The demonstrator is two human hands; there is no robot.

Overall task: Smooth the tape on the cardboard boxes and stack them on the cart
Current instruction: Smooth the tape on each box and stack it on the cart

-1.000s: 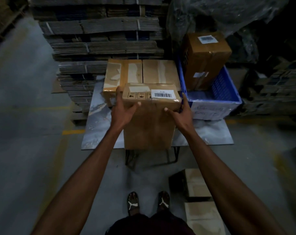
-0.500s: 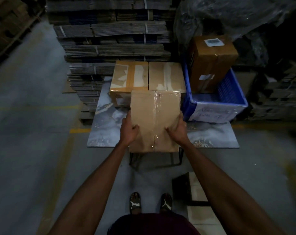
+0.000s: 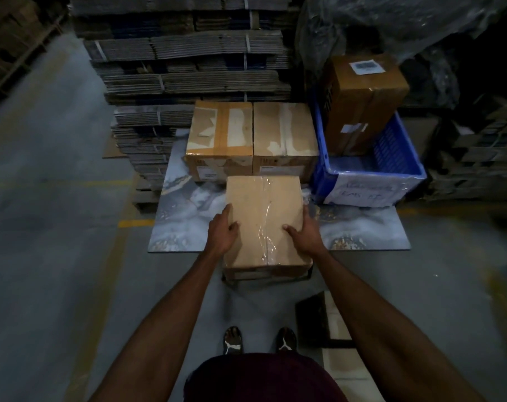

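Dim warehouse floor surrounds a marble-patterned grey cart top [image 3: 188, 227], where a plain brown cardboard box with clear tape [image 3: 264, 221] rests at the near edge. Left hand [image 3: 222, 232] and right hand [image 3: 303, 232] clasp its sides, fingers curled around, before two taped brown boxes [image 3: 252, 140] and a blue plastic crate [image 3: 391, 163].

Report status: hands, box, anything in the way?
Left hand and right hand grip the taped box by its sides. Box lies flat on the marbled board. Two boxes directly behind; blue crate right.

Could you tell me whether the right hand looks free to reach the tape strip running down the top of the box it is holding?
Probably yes: the right hand already rests beside the tape strip on the box, nothing between.
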